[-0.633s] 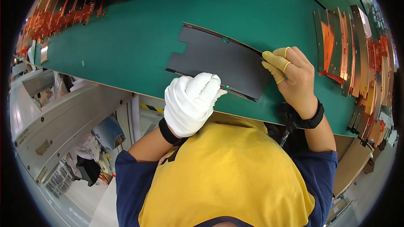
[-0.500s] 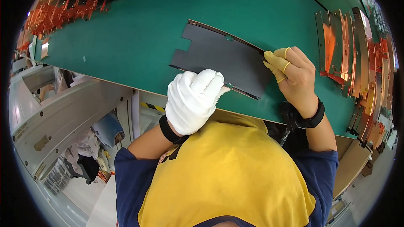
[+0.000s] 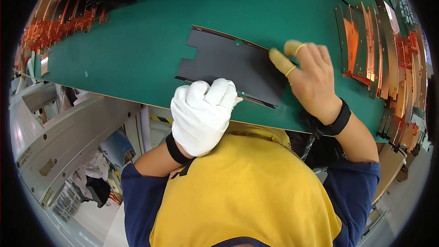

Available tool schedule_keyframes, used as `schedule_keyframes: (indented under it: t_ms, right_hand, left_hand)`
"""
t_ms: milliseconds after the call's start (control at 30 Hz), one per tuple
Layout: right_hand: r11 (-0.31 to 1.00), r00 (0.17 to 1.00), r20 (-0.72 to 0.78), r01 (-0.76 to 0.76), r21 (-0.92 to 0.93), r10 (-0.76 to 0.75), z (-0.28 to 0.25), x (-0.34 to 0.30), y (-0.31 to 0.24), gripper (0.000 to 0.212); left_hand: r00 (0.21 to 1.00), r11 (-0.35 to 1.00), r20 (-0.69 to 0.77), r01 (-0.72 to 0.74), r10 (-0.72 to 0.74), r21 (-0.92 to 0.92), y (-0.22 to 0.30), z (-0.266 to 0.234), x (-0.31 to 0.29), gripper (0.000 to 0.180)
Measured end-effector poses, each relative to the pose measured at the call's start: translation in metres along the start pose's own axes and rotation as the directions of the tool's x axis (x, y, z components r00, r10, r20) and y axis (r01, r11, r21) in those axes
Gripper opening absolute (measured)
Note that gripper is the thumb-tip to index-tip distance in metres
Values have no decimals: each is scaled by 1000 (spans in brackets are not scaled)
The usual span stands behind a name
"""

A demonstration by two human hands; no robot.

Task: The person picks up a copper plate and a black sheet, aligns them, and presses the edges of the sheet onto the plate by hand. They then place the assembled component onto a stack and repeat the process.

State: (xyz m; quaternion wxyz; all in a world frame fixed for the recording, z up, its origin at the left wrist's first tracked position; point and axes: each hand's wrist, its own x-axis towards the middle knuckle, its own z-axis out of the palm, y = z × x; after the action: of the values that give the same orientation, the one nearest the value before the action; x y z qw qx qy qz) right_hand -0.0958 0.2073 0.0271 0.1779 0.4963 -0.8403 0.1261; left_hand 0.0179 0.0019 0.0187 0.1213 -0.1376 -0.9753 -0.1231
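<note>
At table [image 3: 132,64], left grip [image 3: 201,114] on panel [image 3: 233,64]

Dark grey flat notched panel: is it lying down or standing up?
Lying down: the panel shows its broad face upward over the green tabletop.

Workshop or factory floor, seen from a sheet-parts workbench.
A long green workbench [image 3: 137,64] lies under both hands, with thin sheet parts standing in rows: one row [image 3: 57,32] beyond and left of the left hand [image 3: 201,116], another [image 3: 386,55] right of the right hand [image 3: 314,80]. The left wears a white work glove [image 3: 194,130], the right yellow finger cots [image 3: 280,62]. Left of the left forearm are a grey metal frame [image 3: 82,130] and black-and-yellow striped tape [image 3: 161,119].
</note>
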Motion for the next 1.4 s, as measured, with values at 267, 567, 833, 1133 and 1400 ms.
schedule_keyframes:
  t_ms: [267,567,833,1133,1400]
  right_hand:
    - [955,926,349,-221,198,143,14,19,16,11]
    - [972,902,417,-190,136,117,41,56,11,10]
    - [997,889,454,-71,-14,69,26,57,10,10]
    - [960,807,526,-272,-72,268,-10,-17,22,27]
    - [974,991,22,-135,180,133,-3,0,-22,81]
  left_hand:
    - [947,993,319,-55,19,105,-21,-12,35,48]
    - [953,993,303,-26,-10,114,-22,-10,46,88]
    - [974,978,206,-126,91,165,-23,4,43,89]
    - [942,956,336,-99,1,276,-44,-22,28,83]
    - [976,975,68,-209,205,71,-9,-27,10,35]
